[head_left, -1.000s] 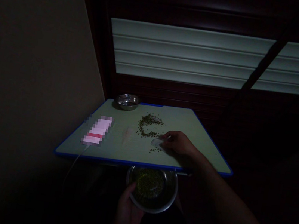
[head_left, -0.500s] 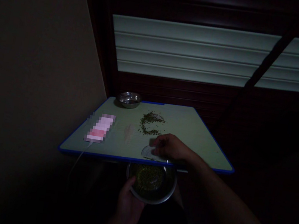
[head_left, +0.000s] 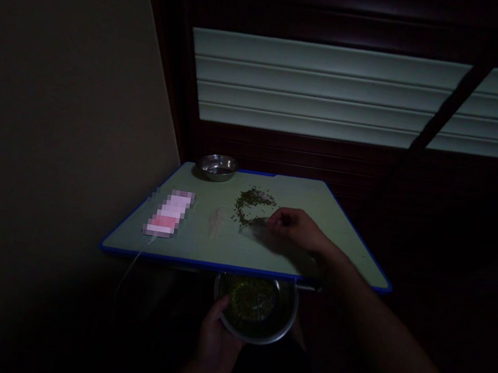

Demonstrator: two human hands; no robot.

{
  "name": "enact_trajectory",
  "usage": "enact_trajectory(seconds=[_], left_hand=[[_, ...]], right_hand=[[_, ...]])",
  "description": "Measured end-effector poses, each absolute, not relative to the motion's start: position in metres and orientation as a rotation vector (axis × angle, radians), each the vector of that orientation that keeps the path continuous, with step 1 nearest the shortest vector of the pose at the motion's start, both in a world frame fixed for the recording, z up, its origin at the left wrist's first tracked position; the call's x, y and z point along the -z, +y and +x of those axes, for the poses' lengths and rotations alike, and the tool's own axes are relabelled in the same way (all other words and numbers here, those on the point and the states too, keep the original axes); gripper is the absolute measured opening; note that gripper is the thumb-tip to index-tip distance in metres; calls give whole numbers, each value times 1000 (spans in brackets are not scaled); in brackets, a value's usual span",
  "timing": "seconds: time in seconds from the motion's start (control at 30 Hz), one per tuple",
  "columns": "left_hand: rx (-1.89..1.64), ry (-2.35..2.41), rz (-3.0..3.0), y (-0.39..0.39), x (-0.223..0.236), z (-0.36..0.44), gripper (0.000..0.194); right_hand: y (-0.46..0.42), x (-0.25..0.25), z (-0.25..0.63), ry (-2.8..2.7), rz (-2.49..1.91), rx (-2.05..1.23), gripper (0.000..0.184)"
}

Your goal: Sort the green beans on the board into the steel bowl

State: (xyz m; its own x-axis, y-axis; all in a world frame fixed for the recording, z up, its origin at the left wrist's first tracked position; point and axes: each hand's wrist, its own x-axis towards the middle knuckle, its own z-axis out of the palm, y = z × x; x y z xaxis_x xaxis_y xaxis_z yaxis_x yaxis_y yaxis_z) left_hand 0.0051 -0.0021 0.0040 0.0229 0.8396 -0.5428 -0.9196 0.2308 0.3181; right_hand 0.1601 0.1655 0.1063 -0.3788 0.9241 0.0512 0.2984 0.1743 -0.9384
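My left hand (head_left: 218, 342) grips a metal bowl (head_left: 275, 336) by its near left rim, thumb over the edge, just below the table's front edge. Small green beans (head_left: 250, 297), possibly mung beans, lie in the bowl. Over the table, my right hand (head_left: 292, 226) is closed on a thin, see-through flat piece (head_left: 254, 230), blurred and hard to make out. That piece is beside the near end of a loose, curved scatter of the same green beans (head_left: 251, 199) on the tabletop.
The pale table (head_left: 341, 258) has a blue rim. A second metal bowl (head_left: 217, 169) stands at its back left corner. A phone (head_left: 170, 213) with a white cable (head_left: 132, 266) lies on the left. Dark panelling with pale slats (head_left: 311, 89) rises behind; a wall (head_left: 79, 90) borders the left.
My right hand has moved up and away from the front edge, carrying the clear piece to the scattered beans. My left hand still holds the bowl in nearly the same place.
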Motion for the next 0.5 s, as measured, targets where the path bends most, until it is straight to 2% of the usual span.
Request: enact_trajectory(seconds=[0.2,0.5], left_hand=[[-1343,751,-156,-4,-1,4,31],[-1321,781,-152,-7,4,4,28]], right_hand=[[206,-94,171,-1617,-1290,-843,25],[202,-76,177,-1876,-1303,-537,19]])
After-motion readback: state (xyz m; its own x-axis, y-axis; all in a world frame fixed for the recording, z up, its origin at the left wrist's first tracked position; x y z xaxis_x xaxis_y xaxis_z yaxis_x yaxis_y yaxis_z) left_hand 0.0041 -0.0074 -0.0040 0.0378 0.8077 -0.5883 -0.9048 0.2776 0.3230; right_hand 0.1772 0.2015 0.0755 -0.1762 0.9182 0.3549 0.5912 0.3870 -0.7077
